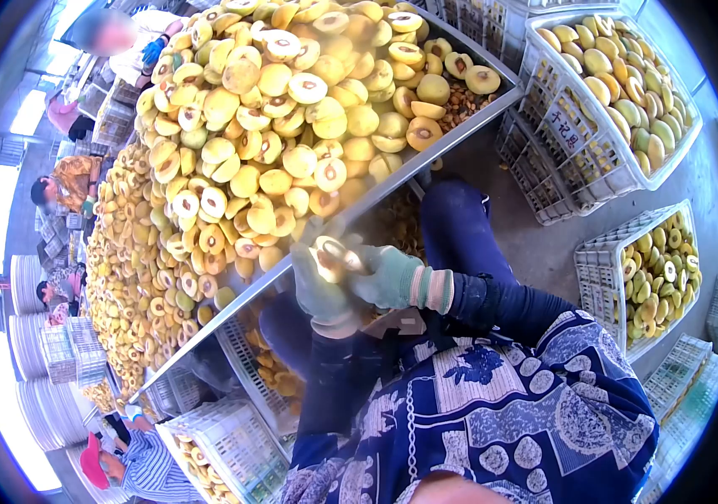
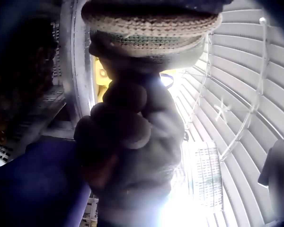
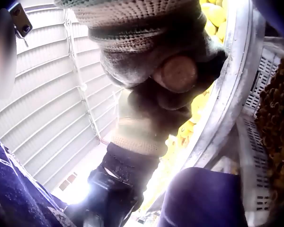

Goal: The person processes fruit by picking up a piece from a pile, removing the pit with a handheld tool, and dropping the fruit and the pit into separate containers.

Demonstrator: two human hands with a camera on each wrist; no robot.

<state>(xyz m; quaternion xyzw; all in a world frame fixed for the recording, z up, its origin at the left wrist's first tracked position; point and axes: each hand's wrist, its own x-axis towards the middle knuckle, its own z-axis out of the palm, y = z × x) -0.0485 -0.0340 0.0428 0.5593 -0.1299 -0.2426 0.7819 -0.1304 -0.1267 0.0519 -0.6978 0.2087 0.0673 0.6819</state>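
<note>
Over the metal table edge (image 1: 409, 172), my two gloved hands meet close together. My left hand (image 1: 321, 294) grips a cut yellow fruit, apricot-like (image 1: 331, 252), its pale flesh and brown centre facing up. Beside it, my right hand (image 1: 388, 277) has its fingers curled round a tool with a round, brown, wooden-looking end (image 3: 179, 74); the rest of the tool is hidden by the glove. In the left wrist view the curled glove fingers (image 2: 125, 113) are dark and overlapping. A large heap of halved yellow fruit (image 1: 275, 151) lies just beyond my hands.
Brown stones (image 1: 464, 105) lie in the table's corner. Fruit-filled white crates (image 1: 577, 143) stand at right, with a smaller crate (image 1: 602, 277) below. Another crate (image 1: 233, 454) is at lower left. My knee (image 1: 460, 223) is under the edge. Several people sit along the far side.
</note>
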